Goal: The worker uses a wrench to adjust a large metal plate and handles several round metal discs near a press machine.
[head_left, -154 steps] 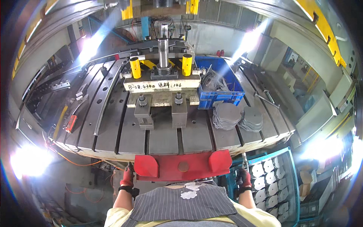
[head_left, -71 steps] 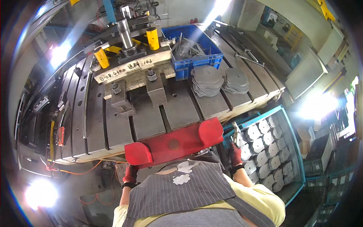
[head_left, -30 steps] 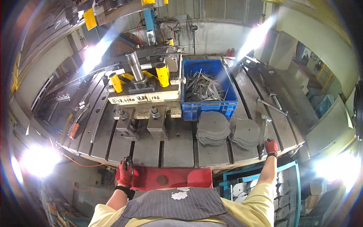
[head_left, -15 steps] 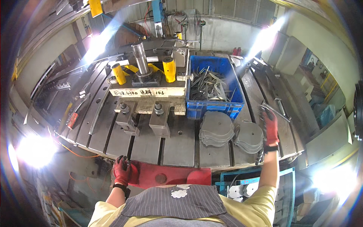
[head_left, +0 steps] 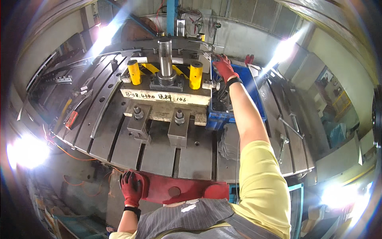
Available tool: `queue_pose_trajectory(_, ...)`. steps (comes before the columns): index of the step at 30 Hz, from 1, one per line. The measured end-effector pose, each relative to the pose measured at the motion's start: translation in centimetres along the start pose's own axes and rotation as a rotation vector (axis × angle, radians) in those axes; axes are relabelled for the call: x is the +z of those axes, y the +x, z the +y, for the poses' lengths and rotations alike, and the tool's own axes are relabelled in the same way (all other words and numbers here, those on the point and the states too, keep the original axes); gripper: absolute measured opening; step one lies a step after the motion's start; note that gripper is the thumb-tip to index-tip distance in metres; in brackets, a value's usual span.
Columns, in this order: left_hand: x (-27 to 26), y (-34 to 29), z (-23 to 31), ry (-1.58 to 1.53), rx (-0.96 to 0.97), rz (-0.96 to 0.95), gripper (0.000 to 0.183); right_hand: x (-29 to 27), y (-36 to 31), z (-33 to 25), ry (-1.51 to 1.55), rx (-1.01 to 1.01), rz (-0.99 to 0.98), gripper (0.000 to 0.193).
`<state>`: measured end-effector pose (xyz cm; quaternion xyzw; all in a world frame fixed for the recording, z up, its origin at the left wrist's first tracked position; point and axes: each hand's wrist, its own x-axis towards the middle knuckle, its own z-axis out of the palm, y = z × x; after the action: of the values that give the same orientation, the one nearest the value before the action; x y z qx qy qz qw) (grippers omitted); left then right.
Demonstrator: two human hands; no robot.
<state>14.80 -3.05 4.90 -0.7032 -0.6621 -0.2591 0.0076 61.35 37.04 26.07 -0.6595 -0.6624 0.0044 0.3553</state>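
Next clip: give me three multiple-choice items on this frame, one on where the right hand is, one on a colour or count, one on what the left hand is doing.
1. Where is the right hand?
A. Stretched out over the blue bin
B. On the red bar
C. At the orange cable

2. How many yellow cylinders stand beside the steel post?
A. One
B. Two
C. Four

3. What is the left hand doing?
A. Hanging free
B. Resting on the red bar
C. Holding a wrench

Answers:
1 A, the arm reaches forward and the gloved hand is above the bin's far end.
2 B, one stands on each side of the post.
3 B, the glove lies on the bar's left end at the table's near edge.
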Motion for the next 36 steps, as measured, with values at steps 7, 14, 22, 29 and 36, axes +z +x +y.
queue_pose_trajectory(7, -1.1, 0.4, 0.0, 0.025, -0.028, -0.038, 0.045, 3.9, 3.0, -3.9, -0.197, 0.111, -0.100, 0.053)
queue_pose_trajectory(14, 0.1, 2.0, 0.5, 0.045, -0.008, -0.048, 0.045, 2.1, 3.2, -2.6, -0.315, 0.066, 0.043, 0.048)
queue_pose_trajectory(22, 0.3, 2.2, 0.3, 0.047, -0.021, -0.075, 0.044, 2.9, 5.0, -2.2, -0.354, 0.092, -0.001, 0.045)
queue_pose_trajectory(29, -0.2, 2.4, 0.9, 0.020, -0.036, -0.062, 0.043, 3.1, 5.1, 0.9, -0.154, 0.264, 0.218, 0.048)
queue_pose_trajectory(36, -0.3, 2.2, 0.7, 0.004, -0.004, -0.084, 0.043, 3.7, 3.2, -1.8, -0.270, 0.119, 0.151, 0.051)
